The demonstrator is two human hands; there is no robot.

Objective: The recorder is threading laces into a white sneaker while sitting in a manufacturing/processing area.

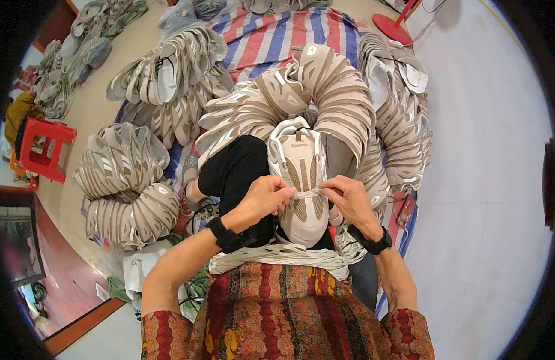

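Note:
A cream and beige shoe upper (300,161) rests in my lap with its rounded toe toward me. Across it, above the toe, runs a pale shoelace (306,194). My left hand (268,197) pinches the lace at the shoe's left side, fingers closed. At the right side, the thumb and fingers of my right hand (350,198) are closed on the lace too. A thick bundle of pale laces (277,258) lies across my waist, below the toe. Beyond the shoe, a long curved row of nested beige uppers (340,96) arches around it.
More stacked uppers lie at left (130,210), far left (163,75) and right (403,138). A striped sheet (259,45) spreads beneath them. A red plastic stool (46,147) stands at far left, a red round base (392,30) at far right.

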